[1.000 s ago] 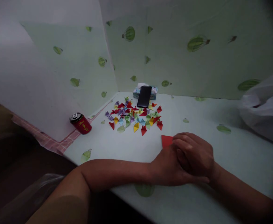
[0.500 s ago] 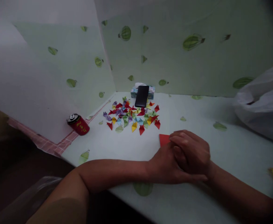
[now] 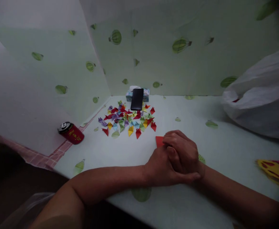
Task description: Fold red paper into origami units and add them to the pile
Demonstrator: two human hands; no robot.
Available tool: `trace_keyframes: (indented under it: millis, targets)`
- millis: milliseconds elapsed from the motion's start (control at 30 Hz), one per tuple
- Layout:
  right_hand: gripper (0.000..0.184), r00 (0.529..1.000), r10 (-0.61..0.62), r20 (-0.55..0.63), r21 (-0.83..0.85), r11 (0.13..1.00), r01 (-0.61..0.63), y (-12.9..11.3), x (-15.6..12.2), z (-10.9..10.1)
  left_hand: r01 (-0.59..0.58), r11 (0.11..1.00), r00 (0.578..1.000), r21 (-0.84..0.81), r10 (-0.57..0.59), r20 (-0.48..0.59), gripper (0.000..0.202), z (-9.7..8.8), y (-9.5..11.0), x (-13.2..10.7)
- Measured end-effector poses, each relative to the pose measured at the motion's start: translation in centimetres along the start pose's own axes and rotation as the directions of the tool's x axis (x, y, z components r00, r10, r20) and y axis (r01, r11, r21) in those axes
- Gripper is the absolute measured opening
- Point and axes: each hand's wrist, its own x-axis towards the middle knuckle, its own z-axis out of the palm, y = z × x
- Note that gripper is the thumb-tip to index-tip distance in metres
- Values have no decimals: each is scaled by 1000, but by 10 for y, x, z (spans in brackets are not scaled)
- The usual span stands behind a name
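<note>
My left hand [image 3: 157, 168] and my right hand [image 3: 181, 149] are clasped together above the table. The fingers of my right hand curl over the top, while the thumb of my left hand stretches toward the right wrist. A corner of red paper [image 3: 159, 142] shows just beyond the knuckles; the rest is hidden behind the hands, and I cannot tell whether either hand touches it. Past it lies a loose pile of small folded paper birds [image 3: 130, 130] in red, yellow, purple, green and blue.
A black phone [image 3: 137, 99] leans against a tissue box [image 3: 146, 95] behind the pile. A red drink can [image 3: 74, 133] stands at the table's left edge. To the right are a white plastic bag [image 3: 261, 101] and a yellow-and-red patterned thing [image 3: 274, 171]. Patterned walls close the back and left.
The view has turned a little to the right, so the things on the table sit further left and more of the yellow-and-red thing shows. My hands stay clasped.
</note>
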Motion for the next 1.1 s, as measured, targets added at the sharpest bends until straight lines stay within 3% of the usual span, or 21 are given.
trace_keyframes:
  millis: [167,300,367,500,600,667,800,967,1100]
  targets:
    - [17,998,30,-47,-148,988,-37,2,2,-1,-66,998,996,-7,65,-56,44,0,-2,0]
    - [18,994,34,-106,-132,990,-48,-1,-7,5,69,990,997,-121,-64,47,46,1,-2,0]
    - [22,997,1,-81,-97,995,-9,0,-8,5,123,988,992,-89,-121,31,46,1,0,-1]
    - [26,995,-95,-7,-139,986,93,7,-3,1,137,988,990,-72,-140,-29,43,-1,5,-1]
    - [22,997,-58,-42,-236,971,46,11,-1,1,156,973,988,-170,-156,10,41,-8,7,5]
    - [25,996,-73,-44,-214,975,62,9,-4,3,184,967,982,-177,-175,69,35,-12,6,8]
    - [33,990,144,4,-218,966,-139,1,-13,9,193,976,981,-103,-193,9,23,-14,4,10]
    - [31,999,-29,-26,-181,983,24,9,-16,10,171,973,985,-155,-168,36,27,-12,4,6]
    - [33,997,-70,-28,-231,971,62,18,-15,12,127,988,992,-88,-125,37,29,-12,1,10]
